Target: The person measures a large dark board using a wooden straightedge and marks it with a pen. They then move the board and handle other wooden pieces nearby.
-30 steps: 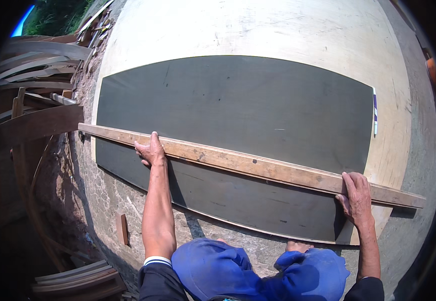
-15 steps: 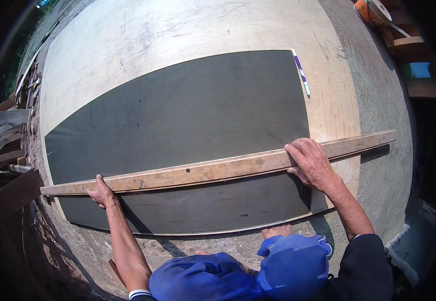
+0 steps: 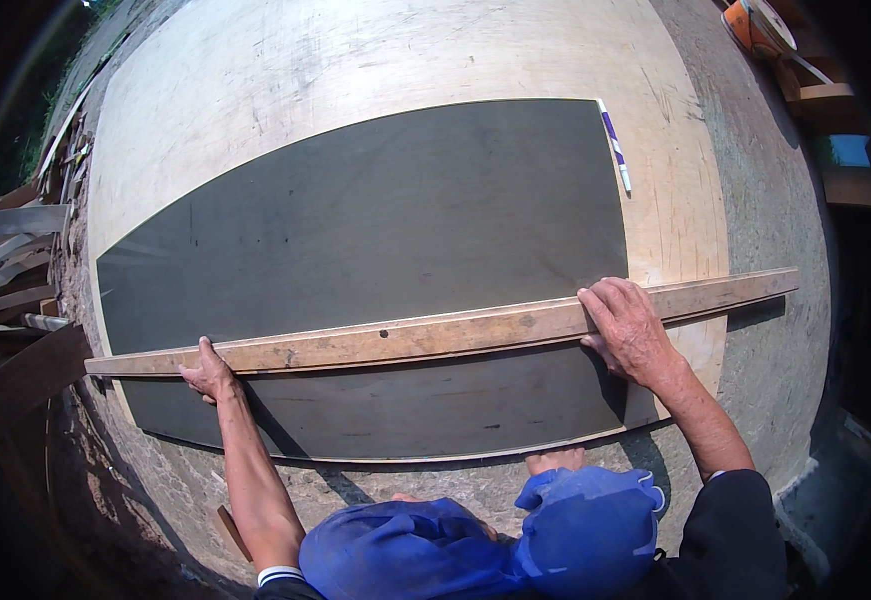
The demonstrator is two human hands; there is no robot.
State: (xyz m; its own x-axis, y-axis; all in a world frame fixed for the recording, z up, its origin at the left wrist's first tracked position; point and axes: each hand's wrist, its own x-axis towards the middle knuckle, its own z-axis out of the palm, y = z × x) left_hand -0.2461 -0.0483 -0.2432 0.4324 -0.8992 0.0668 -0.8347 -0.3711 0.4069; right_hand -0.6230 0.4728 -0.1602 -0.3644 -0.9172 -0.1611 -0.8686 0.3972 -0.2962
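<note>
A long, narrow wooden batten (image 3: pixel 465 332) lies crosswise over a dark grey panel (image 3: pixel 375 210) with a curved far edge. My left hand (image 3: pixel 207 375) grips the batten toward its left end, thumb on top and fingers partly hidden. My right hand (image 3: pixel 615 330) grips it near the panel's right edge, fingers curled over the top. The batten casts a shadow below it and extends past the panel on the right. A white and purple marker (image 3: pixel 615 145) lies along the panel's upper right edge. The panel rests on a pale plywood sheet (image 3: pixel 405 50).
Wooden offcuts (image 3: pixel 10 250) are piled at the left, beside rough ground (image 3: pixel 770 250). An orange container (image 3: pixel 755 25) stands on wooden pieces at the upper right. My bare toes (image 3: pixel 555 458) and blue-clad knees (image 3: pixel 585 530) show along the lower edge.
The view has turned toward the right since a second ago, so the batten now rises rightward and more of the right side shows. Both hands keep their grip. The last half second shows little difference.
</note>
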